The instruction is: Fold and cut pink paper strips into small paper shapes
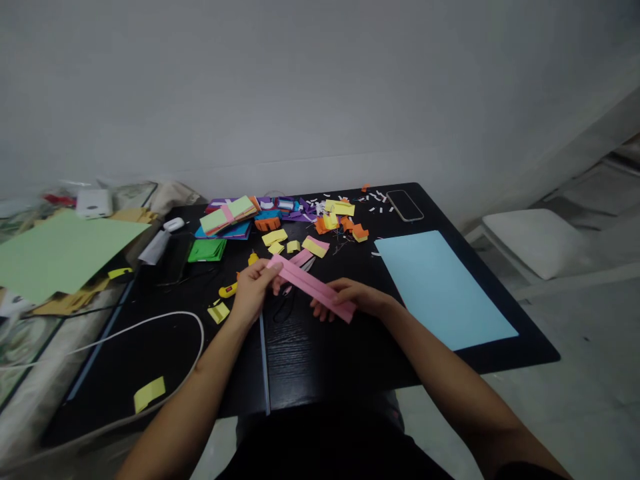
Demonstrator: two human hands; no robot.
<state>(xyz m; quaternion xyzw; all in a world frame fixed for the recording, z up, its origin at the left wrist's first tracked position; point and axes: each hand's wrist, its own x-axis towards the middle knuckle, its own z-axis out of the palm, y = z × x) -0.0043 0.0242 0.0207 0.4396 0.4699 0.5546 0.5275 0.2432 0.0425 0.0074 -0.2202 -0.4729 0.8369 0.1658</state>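
A creased pink paper strip (307, 283) is stretched between my two hands above the black table. My left hand (254, 285) pinches its upper left end, thumb on top. Toward the lower right end, my right hand (350, 298) grips the strip with the thumb over it and fingers beneath. Behind the strip lie another pink paper piece (300, 258) and scissors (309, 264), partly covered. Close to my left hand are a yellow cutter (229, 291), a yellow glue bottle or similar yellow tool (253, 258) and a folded yellow paper (219, 312).
A light blue sheet (445, 287) lies at the right, with a phone (405, 205) behind it. Folded yellow, orange, green and purple papers and white scraps (320, 205) cover the back. A white cable (200, 327) loops at the left near a green sheet (65, 250).
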